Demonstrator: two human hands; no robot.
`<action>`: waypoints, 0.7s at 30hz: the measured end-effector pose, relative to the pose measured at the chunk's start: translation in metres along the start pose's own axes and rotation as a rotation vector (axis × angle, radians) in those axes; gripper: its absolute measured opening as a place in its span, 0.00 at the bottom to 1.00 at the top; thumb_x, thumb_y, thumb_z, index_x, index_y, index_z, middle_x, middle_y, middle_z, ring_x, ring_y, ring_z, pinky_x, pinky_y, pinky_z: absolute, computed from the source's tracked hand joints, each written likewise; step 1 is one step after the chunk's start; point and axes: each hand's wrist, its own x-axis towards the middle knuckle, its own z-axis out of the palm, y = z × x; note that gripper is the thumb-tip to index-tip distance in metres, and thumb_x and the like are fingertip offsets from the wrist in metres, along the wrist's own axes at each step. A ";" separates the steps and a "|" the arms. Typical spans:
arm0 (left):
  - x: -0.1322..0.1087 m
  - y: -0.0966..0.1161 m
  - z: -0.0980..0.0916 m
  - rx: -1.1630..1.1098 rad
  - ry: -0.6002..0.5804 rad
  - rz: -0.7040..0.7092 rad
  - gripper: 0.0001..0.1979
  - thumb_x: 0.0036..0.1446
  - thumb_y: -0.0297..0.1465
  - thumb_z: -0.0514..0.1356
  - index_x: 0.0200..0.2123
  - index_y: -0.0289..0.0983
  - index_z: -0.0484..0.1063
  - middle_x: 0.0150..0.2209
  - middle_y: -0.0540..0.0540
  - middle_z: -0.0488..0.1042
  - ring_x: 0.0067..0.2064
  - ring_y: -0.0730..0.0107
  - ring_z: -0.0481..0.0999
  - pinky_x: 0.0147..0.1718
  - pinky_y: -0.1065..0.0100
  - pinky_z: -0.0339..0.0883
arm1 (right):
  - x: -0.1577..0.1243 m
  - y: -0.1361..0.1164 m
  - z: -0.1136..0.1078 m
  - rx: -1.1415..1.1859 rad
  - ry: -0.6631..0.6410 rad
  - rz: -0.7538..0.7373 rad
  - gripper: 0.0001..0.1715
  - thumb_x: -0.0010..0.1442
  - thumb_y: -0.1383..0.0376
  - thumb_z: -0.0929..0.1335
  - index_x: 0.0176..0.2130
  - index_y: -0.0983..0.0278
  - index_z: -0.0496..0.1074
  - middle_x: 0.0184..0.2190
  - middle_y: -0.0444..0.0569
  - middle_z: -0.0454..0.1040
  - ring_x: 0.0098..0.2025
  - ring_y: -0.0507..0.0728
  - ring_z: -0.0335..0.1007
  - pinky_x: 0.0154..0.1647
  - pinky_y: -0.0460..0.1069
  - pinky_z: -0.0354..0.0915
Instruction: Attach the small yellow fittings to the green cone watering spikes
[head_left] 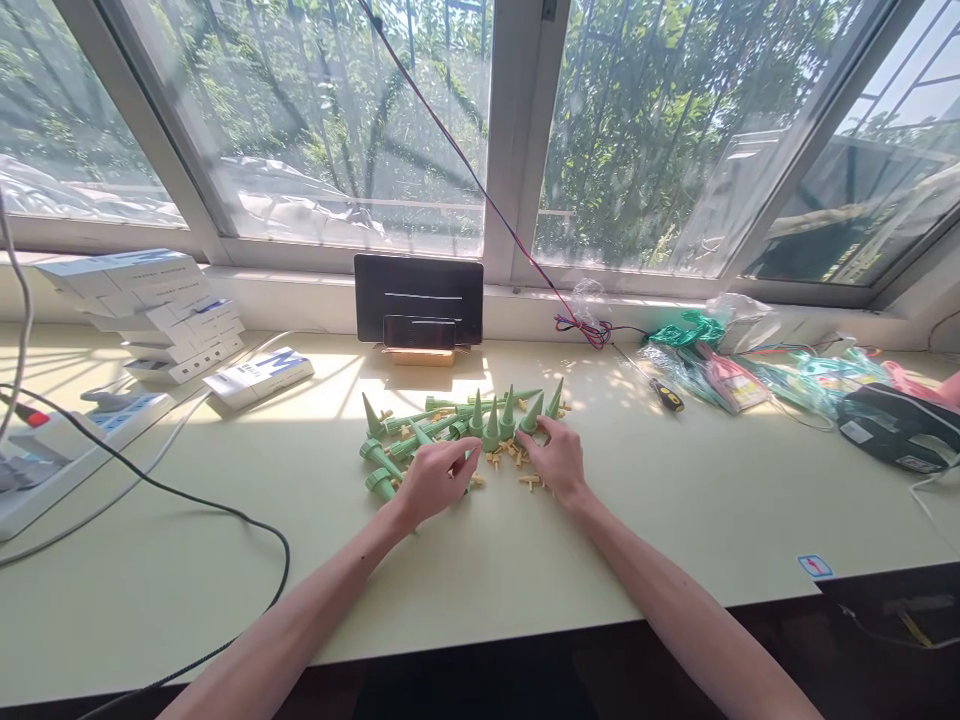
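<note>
Green cone-tipped plant watering spikes (492, 425) are gathered in a pile at the middle of the table, some upright and others lying on their sides. Small tan T-shaped valves (529, 482) are scattered among them. At the pile's front edge my left hand (441, 474) has thumb and fingers pressed together; what they hold, if anything, is hidden. On the right side of the pile, my right hand (556, 455) grips a tilted green spike (532, 412) near its base. Ribbed caps of more spikes (379, 484) stick out left of my left hand.
A tablet and phone (418, 298) lean on a wooden stand behind the pile. White boxes (161, 310) are stacked at left, near a power strip (90, 460) and a black cable (225, 510). Plastic bags (735, 380), a yellow-black tool (666, 396) and a black object (900, 425) lie at right.
</note>
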 end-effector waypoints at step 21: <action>-0.003 -0.003 0.001 0.010 -0.003 -0.009 0.07 0.62 0.27 0.57 0.37 0.36 0.76 0.17 0.56 0.63 0.18 0.80 0.58 0.19 0.76 0.56 | -0.002 -0.016 -0.011 0.170 0.237 -0.180 0.15 0.66 0.55 0.65 0.43 0.63 0.72 0.41 0.51 0.75 0.19 0.47 0.55 0.23 0.47 0.60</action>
